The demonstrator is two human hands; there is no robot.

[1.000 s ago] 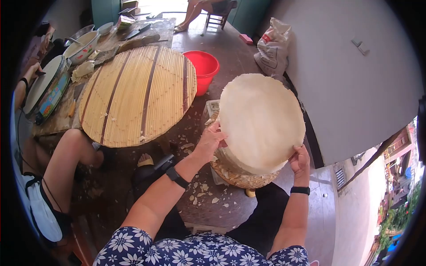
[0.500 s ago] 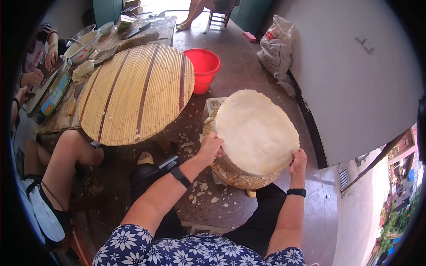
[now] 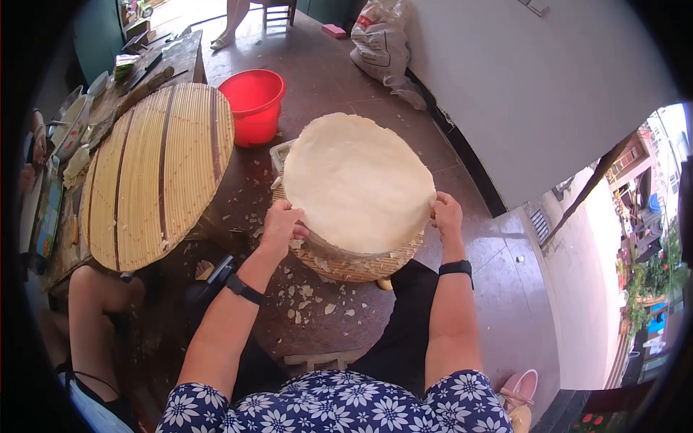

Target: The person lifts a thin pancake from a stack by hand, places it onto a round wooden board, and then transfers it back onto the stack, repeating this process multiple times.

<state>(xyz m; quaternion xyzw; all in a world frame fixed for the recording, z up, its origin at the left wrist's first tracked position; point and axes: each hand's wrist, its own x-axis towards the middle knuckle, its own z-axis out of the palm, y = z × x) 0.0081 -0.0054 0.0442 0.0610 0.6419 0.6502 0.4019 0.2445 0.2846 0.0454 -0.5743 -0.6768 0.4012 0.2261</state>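
Brown floor point(image 3: 317, 79) scattered with pale flakes point(image 3: 306, 291) stretches toward a bright doorway at the upper left of the frame, with a white wall point(image 3: 534, 94) filling the upper right. At the center, a person in a flowered blue top holds a broad, pale round sheet point(image 3: 359, 180) above a woven tray point(image 3: 339, 268), part of whose rim shows below it. Left hand point(image 3: 280, 225) grips the sheet's lower-left rim and right hand point(image 3: 449, 215) its right rim, the fingers of each closed on the edge in a pinch. Most of the sheet lies between the hands and up the frame from them, its far edge well beyond the fingers' reach. Nearly round, the sheet has no marked long axis, though it looks slightly drawn out from upper left to lower right. Neither hand is nearer, since both touch the rim; the left sits a little lower in the frame. Whether the sheet rests on anything beneath cannot be told from this angle. At left, a large slatted mat point(image 3: 155, 173) overhangs a worn desk point(image 3: 189, 54), with a red bucket point(image 3: 253, 108) just beside it. A co-worker's bent knee point(image 3: 94, 292) shows at the lower left; a printed sack point(image 3: 380, 47) slumps against the wall at upper center.
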